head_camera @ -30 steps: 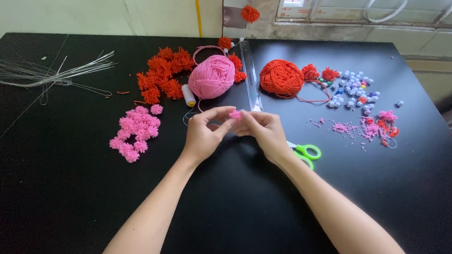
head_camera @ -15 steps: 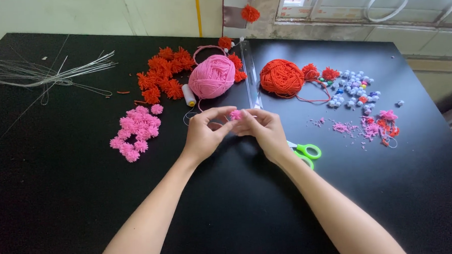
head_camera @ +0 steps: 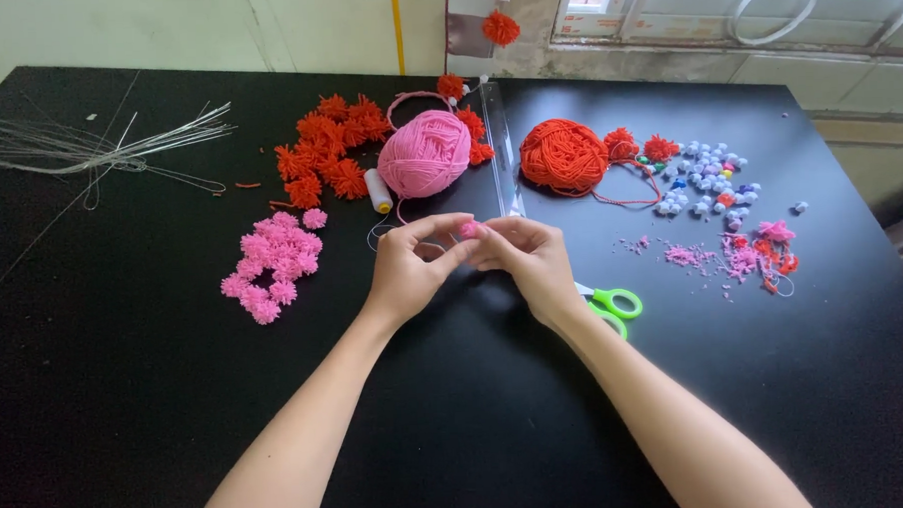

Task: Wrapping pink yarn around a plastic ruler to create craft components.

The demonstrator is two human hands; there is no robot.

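Hands met over a black bench (head_camera: pixel 116 396), both pinching one small pink yarn pompom (head_camera: pixel 469 228) between them. The left hand (head_camera: pixel 408 268) pressed thumb and forefinger together on the pompom's left side; the right hand (head_camera: pixel 528 261) closed its fingers (head_camera: pixel 491 245) on the right side. Just behind lay a round ball of pink yarn (head_camera: pixel 425 153) beside a small cream thread spool (head_camera: pixel 377 190). A ball of orange yarn (head_camera: pixel 562 155) sat farther right. Green-handled scissors (head_camera: pixel 613 305) lay under the right wrist. A heap of pink pompoms (head_camera: pixel 272 262) lay left, near orange pompoms (head_camera: pixel 330 153).
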